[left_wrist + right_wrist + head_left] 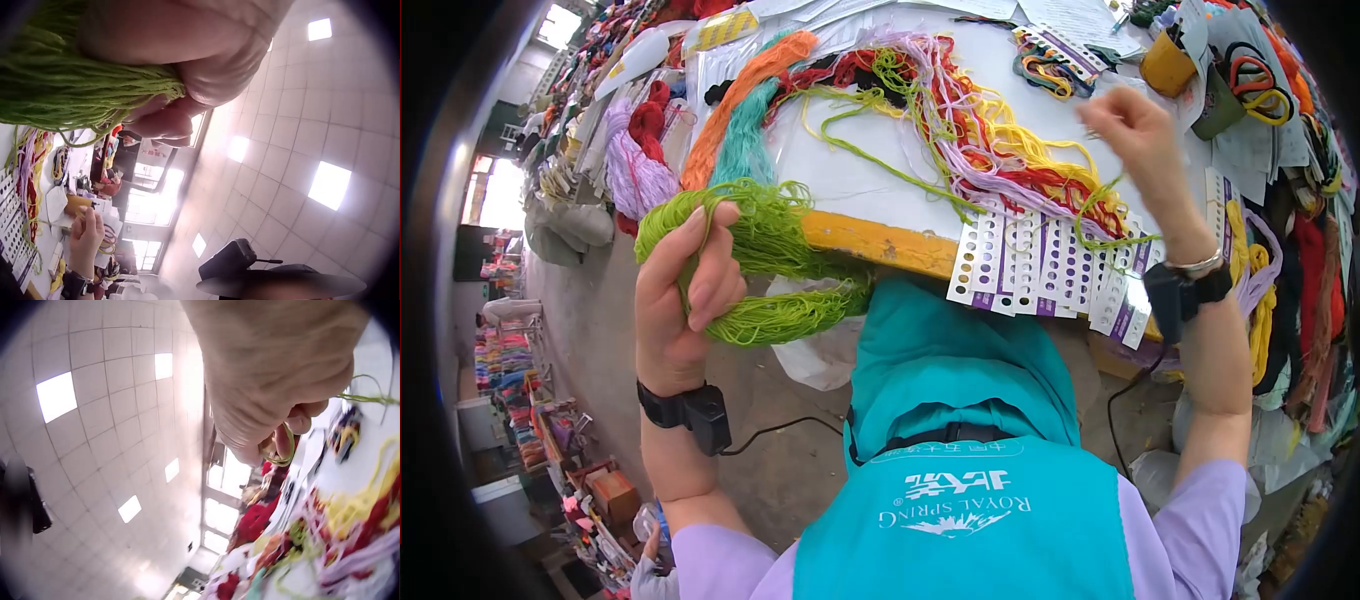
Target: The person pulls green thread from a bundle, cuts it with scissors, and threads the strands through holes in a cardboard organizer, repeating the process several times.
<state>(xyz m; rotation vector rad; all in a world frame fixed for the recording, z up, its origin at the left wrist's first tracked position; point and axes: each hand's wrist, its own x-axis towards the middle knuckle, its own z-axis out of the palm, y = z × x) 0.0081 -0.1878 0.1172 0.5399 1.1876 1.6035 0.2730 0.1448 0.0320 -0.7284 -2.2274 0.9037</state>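
A thick bundle of green thread is held up just in front of the table's yellow edge, at the left of the head view, and its loose loops are seen hanging down and trailing to the right. It is gripped by the left hand, whose fingers are curled round it with the thumb laid alongside. In the left wrist view the strands are shown pressed tight under the fingers.

A single green strand is looped over the row of punched cards that overhangs the table edge, and it is led upward from there. The right hand is raised above the table with its fingertips closed together. The strand seems to be pinched there, though the grip itself is too small to be made out for certain. In the right wrist view a thin green line is seen running off past the curled fingers, one of which bears a gold ring.

Behind the cards a tangle of red, yellow, lilac and green threads is spread over the white table. An orange skein and a teal skein are laid side by side at its left end, and a yellow cup is set near the far right corner
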